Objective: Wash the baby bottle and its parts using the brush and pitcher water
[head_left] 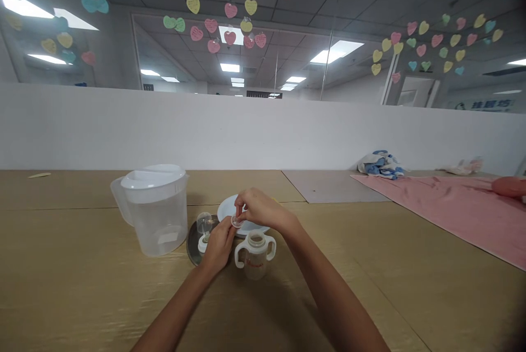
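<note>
My left hand [219, 243] is closed around a small clear round piece [236, 222], holding it at the fingertips. The fingers of my right hand [255, 208] pinch down at the top of that same piece. Just below them stands a clear bottle [255, 256] with two white handles, upright and with no lid on its mouth. Behind my hands lies a white plate [227, 208]. Left of my left hand, a dark round tray [192, 244] bears a clear dome cap [204, 223] and a white ring-like part [202, 244], partly hidden by the hand.
A large lidded clear pitcher [158, 220] with liquid stands to the left. At the right, a pink cloth [456, 209] covers the table [353, 297], with a blue and white bundle [380, 166] behind it. A low white wall [255, 133] runs along the back.
</note>
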The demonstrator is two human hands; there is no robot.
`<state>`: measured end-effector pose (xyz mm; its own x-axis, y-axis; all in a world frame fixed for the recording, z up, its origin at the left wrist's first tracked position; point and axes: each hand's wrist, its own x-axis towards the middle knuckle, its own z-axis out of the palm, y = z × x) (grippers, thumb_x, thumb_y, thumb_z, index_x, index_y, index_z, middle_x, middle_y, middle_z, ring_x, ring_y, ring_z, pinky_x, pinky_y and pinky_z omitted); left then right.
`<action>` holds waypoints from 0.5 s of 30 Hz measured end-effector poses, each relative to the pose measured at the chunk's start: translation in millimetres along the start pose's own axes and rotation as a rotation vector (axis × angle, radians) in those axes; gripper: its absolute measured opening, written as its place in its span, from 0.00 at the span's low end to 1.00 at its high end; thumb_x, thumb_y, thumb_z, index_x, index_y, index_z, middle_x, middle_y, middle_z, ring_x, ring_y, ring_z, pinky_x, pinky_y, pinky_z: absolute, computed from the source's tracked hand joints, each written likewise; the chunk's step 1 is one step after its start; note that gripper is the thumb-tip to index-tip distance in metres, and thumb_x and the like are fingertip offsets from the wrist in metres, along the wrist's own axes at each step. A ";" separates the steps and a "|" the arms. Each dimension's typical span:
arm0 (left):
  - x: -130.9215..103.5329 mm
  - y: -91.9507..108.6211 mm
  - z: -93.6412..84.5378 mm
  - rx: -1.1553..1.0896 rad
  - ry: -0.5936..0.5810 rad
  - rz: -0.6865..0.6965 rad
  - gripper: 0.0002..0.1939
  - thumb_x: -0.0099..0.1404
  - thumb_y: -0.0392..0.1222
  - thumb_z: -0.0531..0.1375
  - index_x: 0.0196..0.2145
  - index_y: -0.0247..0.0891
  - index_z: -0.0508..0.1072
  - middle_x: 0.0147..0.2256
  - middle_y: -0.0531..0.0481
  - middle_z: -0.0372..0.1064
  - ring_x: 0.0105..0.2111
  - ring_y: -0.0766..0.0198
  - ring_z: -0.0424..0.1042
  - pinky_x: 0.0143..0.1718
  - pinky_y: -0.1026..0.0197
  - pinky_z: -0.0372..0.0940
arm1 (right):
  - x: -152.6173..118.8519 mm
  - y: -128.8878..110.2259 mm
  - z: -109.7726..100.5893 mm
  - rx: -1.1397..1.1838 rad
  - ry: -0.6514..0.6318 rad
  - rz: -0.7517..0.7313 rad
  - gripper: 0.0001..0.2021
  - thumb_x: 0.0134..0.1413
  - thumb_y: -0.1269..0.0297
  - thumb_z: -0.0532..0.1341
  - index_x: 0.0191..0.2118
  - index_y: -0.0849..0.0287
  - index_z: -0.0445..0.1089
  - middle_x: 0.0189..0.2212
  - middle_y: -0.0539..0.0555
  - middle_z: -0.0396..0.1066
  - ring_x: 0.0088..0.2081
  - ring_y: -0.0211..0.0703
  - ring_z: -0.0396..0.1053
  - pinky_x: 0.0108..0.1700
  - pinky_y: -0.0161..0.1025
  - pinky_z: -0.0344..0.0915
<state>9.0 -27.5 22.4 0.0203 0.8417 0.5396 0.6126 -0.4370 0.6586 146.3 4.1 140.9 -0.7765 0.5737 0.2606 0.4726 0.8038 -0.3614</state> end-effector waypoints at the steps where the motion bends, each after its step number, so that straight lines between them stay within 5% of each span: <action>1: 0.0 -0.5 0.1 -0.001 0.000 0.005 0.18 0.66 0.50 0.42 0.35 0.38 0.66 0.33 0.47 0.69 0.34 0.60 0.66 0.37 0.60 0.60 | 0.7 0.8 1.1 -0.009 0.006 -0.007 0.04 0.39 0.75 0.63 0.21 0.62 0.69 0.26 0.51 0.69 0.31 0.36 0.65 0.31 0.31 0.56; 15: 1.3 -4.0 0.3 -0.046 0.023 0.030 0.16 0.66 0.48 0.45 0.33 0.37 0.67 0.31 0.49 0.69 0.32 0.61 0.67 0.36 0.60 0.61 | -2.1 -11.3 -0.8 -0.115 0.037 0.022 0.03 0.41 0.75 0.61 0.24 0.61 0.71 0.29 0.52 0.68 0.31 0.35 0.63 0.32 0.32 0.55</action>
<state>6.9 -24.5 20.3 0.0202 0.8206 0.5711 0.5746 -0.4770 0.6650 143.0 -6.0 145.2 -0.7507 0.5948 0.2876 0.5354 0.8027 -0.2626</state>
